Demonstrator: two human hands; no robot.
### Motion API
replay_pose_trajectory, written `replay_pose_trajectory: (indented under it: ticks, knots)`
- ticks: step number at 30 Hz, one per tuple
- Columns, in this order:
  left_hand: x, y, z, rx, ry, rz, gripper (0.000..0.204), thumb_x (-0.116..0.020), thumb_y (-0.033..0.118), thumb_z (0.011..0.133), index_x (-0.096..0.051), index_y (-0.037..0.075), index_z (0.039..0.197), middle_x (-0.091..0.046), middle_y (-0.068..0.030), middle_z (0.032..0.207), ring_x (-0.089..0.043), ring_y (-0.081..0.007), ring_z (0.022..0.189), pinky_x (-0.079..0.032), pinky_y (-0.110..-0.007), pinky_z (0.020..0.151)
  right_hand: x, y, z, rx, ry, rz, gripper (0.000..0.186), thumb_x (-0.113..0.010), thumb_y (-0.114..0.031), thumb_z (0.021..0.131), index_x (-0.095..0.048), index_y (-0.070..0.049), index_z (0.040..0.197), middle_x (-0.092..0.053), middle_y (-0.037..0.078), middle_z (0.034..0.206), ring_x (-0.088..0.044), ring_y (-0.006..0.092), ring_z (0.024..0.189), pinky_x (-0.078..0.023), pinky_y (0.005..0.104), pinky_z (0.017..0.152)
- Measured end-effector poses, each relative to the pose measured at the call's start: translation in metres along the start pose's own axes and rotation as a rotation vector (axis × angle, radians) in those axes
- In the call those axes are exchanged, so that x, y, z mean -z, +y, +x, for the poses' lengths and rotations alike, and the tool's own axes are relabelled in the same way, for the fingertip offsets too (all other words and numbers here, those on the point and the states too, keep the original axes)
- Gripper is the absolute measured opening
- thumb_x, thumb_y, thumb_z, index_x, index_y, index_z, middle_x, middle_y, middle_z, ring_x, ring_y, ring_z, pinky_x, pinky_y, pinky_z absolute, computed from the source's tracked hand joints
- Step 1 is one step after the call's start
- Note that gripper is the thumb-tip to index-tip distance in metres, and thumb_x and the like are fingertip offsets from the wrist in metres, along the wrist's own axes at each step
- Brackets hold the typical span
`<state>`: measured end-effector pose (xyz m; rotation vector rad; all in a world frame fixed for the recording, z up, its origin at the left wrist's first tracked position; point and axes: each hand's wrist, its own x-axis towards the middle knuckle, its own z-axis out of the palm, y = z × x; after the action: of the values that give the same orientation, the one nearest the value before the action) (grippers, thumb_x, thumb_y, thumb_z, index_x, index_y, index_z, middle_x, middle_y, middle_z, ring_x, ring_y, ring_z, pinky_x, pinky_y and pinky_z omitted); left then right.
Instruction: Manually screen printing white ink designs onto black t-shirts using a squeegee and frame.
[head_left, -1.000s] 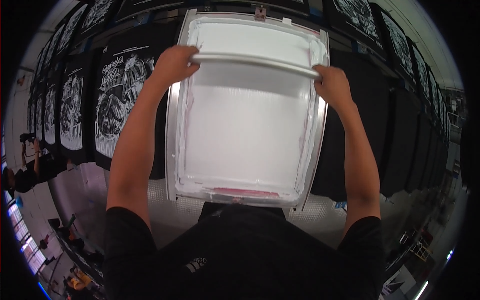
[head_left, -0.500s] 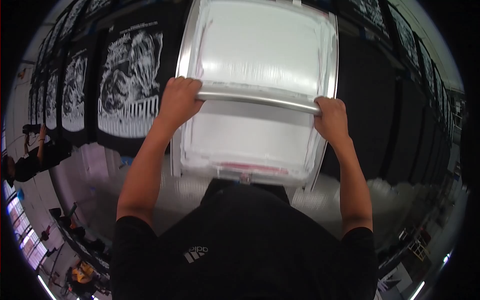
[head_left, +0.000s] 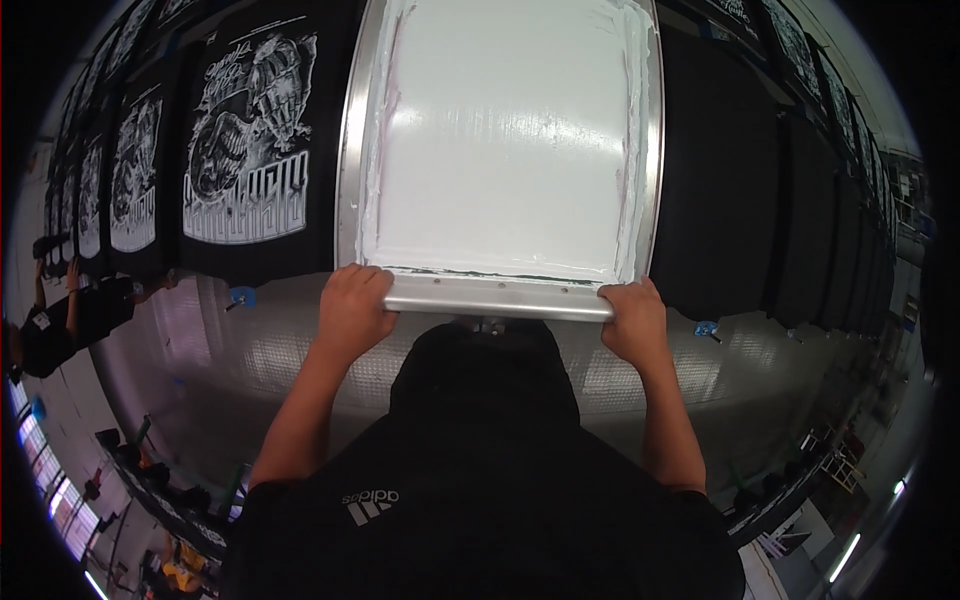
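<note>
Both my hands are wrapped round the ends of a metal-handled squeegee, which lies across the near end of a screen-printing frame. My left hand grips its left end and my right hand its right end. White ink coats the mesh of the screen, with thicker ridges of ink along both sides. A dark line of the squeegee's lower edge shows against the ink. Shiny metal rails border the screen. The garment, if any, beneath it is hidden.
Black shirts with a white print lie in a row on the left. Plain black shirts lie to the right. Small blue clamps sit below the shirt rows. A person in black stands at the far left.
My hands have drawn the squeegee toward my body, from the middle of the screen to its near end. Both hands keep their hold on it.
</note>
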<state>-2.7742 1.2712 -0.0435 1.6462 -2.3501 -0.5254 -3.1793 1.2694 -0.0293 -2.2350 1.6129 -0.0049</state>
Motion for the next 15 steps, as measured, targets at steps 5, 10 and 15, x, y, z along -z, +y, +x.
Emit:
replay_pose_trajectory:
  ticks: [5,10,15]
  knots:
    - [-0.01,0.006,0.004,-0.143,0.268,0.085,0.036,-0.071,0.001,0.056,-0.063,0.003,0.091,-0.065,-0.0113,0.094,-0.062,-0.0313,0.093,-0.048,-0.043,0.086,-0.006,-0.012,0.003,0.057,0.22,-0.003,0.039,-0.062,0.001,0.057,-0.064,-0.006,0.096,-0.068,0.01,0.091,-0.063,0.0291,0.091,-0.037,0.0542,0.106]
    - [-0.015,-0.047,0.111,-0.079,0.237,0.092,0.042,-0.072,-0.001,0.054,-0.064,0.004,0.095,-0.066,-0.0132,0.097,-0.062,-0.0328,0.094,-0.05,-0.043,0.087,0.001,0.039,0.103,0.039,0.332,-0.039,0.04,-0.062,0.002,0.057,-0.065,-0.006,0.096,-0.067,0.01,0.091,-0.063,0.0297,0.089,-0.04,0.0542,0.103]
    - [0.006,-0.096,0.256,-0.082,0.269,0.099,0.04,-0.076,0.004,0.056,-0.067,0.005,0.095,-0.069,-0.0118,0.092,-0.065,-0.0319,0.09,-0.053,-0.041,0.081,0.043,0.09,0.24,0.031,0.35,-0.13,0.032,-0.066,0.0,0.059,-0.068,-0.008,0.09,-0.067,0.011,0.082,-0.061,0.0324,0.083,-0.048,0.0452,0.089]
